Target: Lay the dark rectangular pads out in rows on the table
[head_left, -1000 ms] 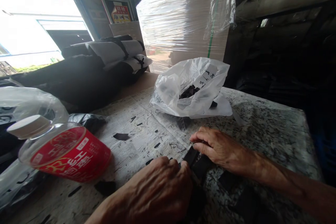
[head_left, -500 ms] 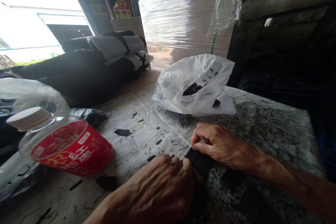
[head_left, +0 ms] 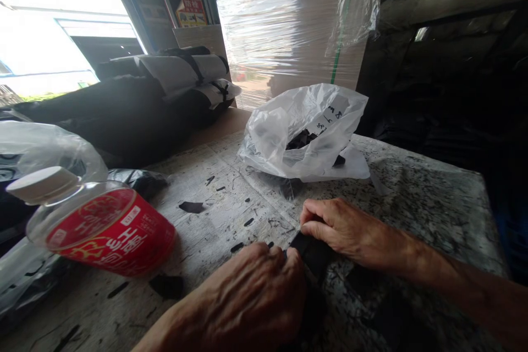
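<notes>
A flat piece of black sheet material (head_left: 314, 253) lies on the pale, speckled tabletop between my two hands. My right hand (head_left: 334, 228) pinches its far edge between thumb and curled fingers. Close by on the left, my left hand (head_left: 251, 291) is curled with its back to me, fingers pressed together at the near side of the black sheet; whatever sits in its grip is mostly hidden. Just beyond the hands stands an open clear plastic bag (head_left: 268, 146) with small black scraps (head_left: 303, 139) inside and handwriting on it.
A bottle with a red label (head_left: 119, 231) and white cap stands at the left, near plastic bags (head_left: 53, 146). Black scraps (head_left: 192, 207) are scattered over the table (head_left: 437, 187). Dark rolls (head_left: 136, 104) and a film-wrapped stack (head_left: 284, 27) are behind.
My right hand has shifted very slightly, its knuckles a little lower, still at the black sheet. My left hand looks the same. The view has moved a touch.
</notes>
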Available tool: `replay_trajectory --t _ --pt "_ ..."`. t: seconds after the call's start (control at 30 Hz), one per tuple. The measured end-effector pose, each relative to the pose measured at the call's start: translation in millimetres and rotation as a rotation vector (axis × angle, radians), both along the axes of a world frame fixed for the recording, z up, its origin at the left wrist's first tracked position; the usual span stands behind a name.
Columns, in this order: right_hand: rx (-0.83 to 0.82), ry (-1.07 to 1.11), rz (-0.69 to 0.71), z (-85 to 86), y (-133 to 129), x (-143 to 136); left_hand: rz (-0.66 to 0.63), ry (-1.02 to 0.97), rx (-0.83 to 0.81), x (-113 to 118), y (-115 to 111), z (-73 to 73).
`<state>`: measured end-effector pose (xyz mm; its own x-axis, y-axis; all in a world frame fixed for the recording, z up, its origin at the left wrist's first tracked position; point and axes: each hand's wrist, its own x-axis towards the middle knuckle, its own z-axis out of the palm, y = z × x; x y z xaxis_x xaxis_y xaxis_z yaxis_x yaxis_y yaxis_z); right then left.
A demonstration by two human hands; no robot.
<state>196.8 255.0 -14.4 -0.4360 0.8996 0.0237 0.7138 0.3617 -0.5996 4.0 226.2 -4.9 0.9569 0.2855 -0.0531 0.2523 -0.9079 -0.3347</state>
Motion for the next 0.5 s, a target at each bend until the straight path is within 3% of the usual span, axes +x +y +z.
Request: replay_trajectory --t 0.2,0.5 --pt "-0.067 0.027 0.015 -2.6 9.6 4.1 0.002 -0.008 0.004 -0.9 0.1 -0.1" --pt "-0.207 0.054 0.177 -8.0 32.2 11.8 0.034 -0.007 -0.021 -3.1 -0.8 -0.7"
